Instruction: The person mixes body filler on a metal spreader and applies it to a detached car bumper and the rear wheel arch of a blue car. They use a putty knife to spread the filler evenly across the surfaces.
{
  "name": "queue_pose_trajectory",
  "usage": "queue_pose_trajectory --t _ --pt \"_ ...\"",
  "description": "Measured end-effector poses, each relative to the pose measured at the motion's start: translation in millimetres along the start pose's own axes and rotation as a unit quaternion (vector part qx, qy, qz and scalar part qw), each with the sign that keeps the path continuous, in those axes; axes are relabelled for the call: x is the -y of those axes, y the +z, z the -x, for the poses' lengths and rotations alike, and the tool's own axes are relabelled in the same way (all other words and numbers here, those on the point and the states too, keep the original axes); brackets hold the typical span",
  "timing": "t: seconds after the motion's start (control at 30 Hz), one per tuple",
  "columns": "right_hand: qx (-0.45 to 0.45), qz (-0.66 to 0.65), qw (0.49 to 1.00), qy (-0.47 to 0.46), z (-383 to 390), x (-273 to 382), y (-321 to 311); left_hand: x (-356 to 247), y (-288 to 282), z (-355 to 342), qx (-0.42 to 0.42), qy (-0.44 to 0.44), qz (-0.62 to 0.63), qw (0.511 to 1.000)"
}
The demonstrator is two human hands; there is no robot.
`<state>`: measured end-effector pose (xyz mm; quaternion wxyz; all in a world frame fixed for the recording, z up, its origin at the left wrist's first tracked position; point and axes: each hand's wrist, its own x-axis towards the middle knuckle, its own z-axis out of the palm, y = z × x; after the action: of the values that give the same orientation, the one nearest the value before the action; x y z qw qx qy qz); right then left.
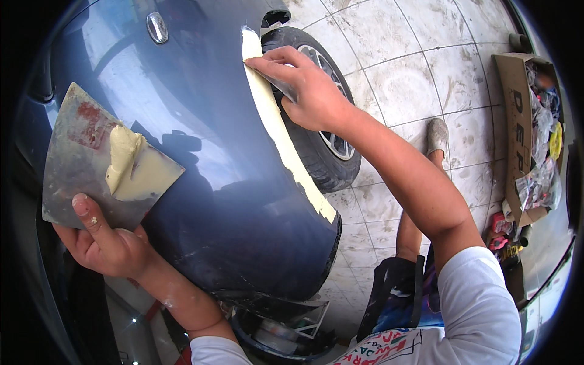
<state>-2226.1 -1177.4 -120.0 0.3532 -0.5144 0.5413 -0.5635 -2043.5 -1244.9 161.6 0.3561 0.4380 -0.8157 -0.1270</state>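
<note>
My left hand (112, 246) is closed on a grey mixing board (61, 164), the thumb on top of it. A mound of pale yellow body filler (123, 152) sits on that board. My right hand (316, 91) grips a thin metal putty knife (277, 82), its edge against the wheel-arch lip of a dark blue car fender (225, 188). Along the arch runs a strip of pale yellow filler (274, 121), whiter at its far end and ragged at the near end. Part of the knife is hidden by my fingers.
Beside the arch is a black tire (340, 176) with a silver rim. A small side lamp (157, 28) sits on the fender. Dirty white floor tiles (401, 85) lie to the right, with a cardboard box (514, 121) of plastic-wrapped odds and ends at the far right. My foot (437, 135) stands on the tiles.
</note>
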Motion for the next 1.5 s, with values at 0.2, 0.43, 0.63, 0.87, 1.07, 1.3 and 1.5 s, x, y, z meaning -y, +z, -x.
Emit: queue_pose_trajectory --t 0.2,0.43,0.63,0.87,1.07,1.3,1.5 --pt "-0.031 -0.031 0.999 -0.013 19.1 10.9 3.4 2.4 -1.0 -0.2 -0.012 0.004 -0.013 1.0" --pt "-0.027 -0.036 0.999 -0.029 43.3 19.7 2.8 3.7 -2.2 -1.0 -0.023 0.0 -0.017 1.0" --pt "-0.016 -0.052 0.998 -0.035 65.4 27.2 1.6 2.5 -2.5 0.0 -0.007 0.008 -0.026 1.0" --pt "0.009 -0.062 0.997 -0.053 92.1 28.9 2.1 3.9 -3.7 -1.7 -0.004 0.017 -0.028 0.999" --pt "0.022 -0.06 0.996 -0.063 113.7 33.2 1.4 2.6 -2.5 -2.1 -0.006 0.017 -0.035 0.999" --pt "0.037 -0.07 0.995 -0.064 137.4 36.7 1.1 2.3 -1.8 -1.5 -0.013 0.017 -0.048 0.999" --pt "0.045 -0.075 0.993 -0.081 159.1 33.6 2.7 4.8 -4.7 -3.7 -0.019 0.028 -0.066 0.997"
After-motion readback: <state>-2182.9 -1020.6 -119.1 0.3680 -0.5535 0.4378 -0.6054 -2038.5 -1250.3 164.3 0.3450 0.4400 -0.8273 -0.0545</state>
